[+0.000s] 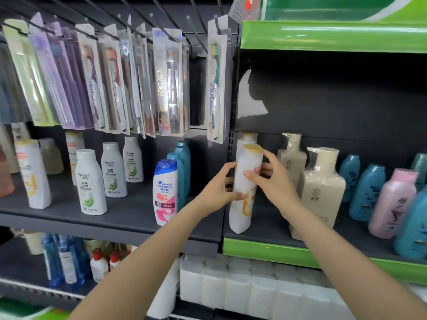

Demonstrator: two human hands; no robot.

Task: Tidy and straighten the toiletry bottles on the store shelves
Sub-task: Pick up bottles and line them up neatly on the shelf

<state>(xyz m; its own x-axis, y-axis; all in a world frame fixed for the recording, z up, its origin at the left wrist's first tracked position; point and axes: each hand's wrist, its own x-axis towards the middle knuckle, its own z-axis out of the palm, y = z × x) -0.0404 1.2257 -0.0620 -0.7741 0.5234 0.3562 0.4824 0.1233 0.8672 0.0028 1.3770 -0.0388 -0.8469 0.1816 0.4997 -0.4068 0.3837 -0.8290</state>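
Both hands hold a white bottle upright on the shelf. Left hand and right hand fingers curl round it

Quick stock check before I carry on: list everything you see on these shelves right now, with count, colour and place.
gold-capped bottle: one, white, front of green-edged shelf, gripped by both hands
beige bottles: two, right of it
teal bottles: several, far right
pink bottle: one, far right
Head & Shoulders bottle: one, white and blue, grey shelf front
Raclen bottles: three, white, grey shelf
toothbrush packs: many, hanging above
tissue packs: white, stacked below
left hand: on bottle's left side
right hand: on bottle's right side
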